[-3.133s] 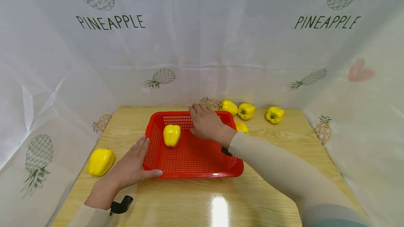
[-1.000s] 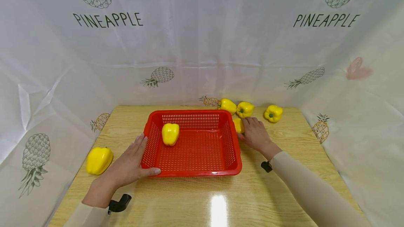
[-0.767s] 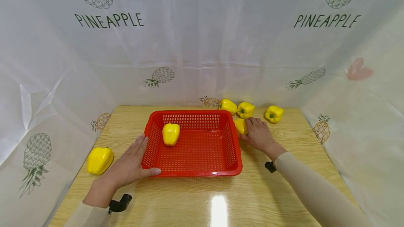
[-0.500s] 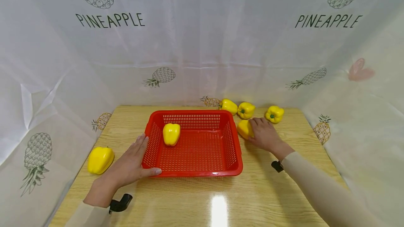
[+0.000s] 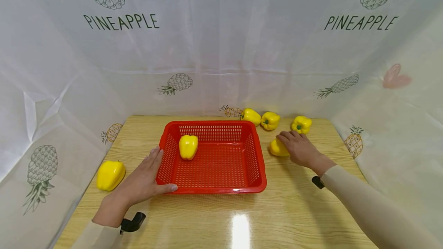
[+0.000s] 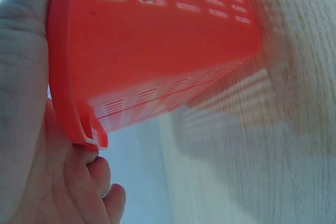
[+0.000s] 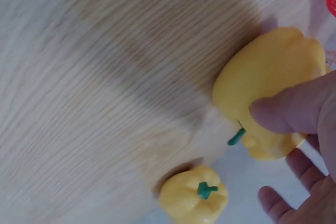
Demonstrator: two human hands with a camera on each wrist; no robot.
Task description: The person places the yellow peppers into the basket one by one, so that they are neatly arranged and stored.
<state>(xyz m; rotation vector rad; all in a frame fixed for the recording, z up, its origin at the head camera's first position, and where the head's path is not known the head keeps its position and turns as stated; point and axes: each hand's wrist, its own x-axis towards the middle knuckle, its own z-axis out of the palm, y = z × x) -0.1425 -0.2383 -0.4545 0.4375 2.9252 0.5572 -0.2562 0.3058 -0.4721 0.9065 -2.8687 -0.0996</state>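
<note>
A red perforated basket point(image 5: 216, 189) stands on the table, with one yellow bell pepper point(image 5: 188, 147) lying inside near its left wall. My left hand point(image 5: 140, 183) grips the basket's near left corner, thumb along the front rim and fingers at the left side; the left wrist view has the fingertips below the rim. Right of the basket, my right hand point(image 5: 302, 150) holds another yellow bell pepper point(image 7: 273, 72) with a short green stem. In the right wrist view its thumb point(image 7: 289, 108) lies across that pepper, whose far side is partly hidden.
Two yellow peppers sit behind the basket's right corner, one point(image 5: 250, 117) beside the other point(image 5: 270, 120). Another pepper point(image 5: 301, 125) lies just beyond the right hand. A larger one point(image 5: 110, 175) is at the table's left edge. White pineapple-print sheeting point(image 5: 221, 41) surrounds the wooden table point(image 5: 194, 222).
My right hand has left the area above the basket, taken hold of the pepper by its right wall, and moved it right, away from the basket. The left hand stays at the corner.
</note>
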